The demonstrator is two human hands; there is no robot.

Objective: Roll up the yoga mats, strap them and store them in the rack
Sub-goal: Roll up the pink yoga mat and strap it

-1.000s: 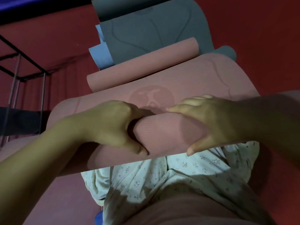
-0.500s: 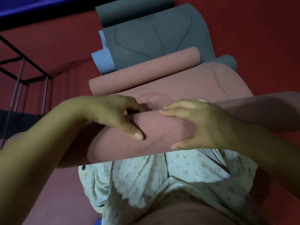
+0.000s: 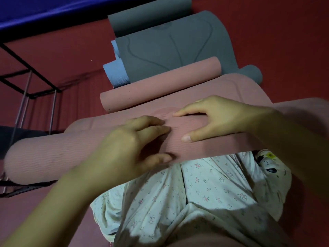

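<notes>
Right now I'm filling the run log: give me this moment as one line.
step: rolling pink mat | left hand: on roll | right hand: fingers spread over roll | strap: not seen | rack: at left

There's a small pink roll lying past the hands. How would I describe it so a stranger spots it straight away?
Start from the dark grey mat spread out on the red floor. At its near edge lies the small pink roll, tightly wound and untouched. The fatter pink roll is nearer, under both hands.

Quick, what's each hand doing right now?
Left hand: open, fingers spread over the pink mat roll.
Right hand: open, fingers pressing the same roll.
</notes>
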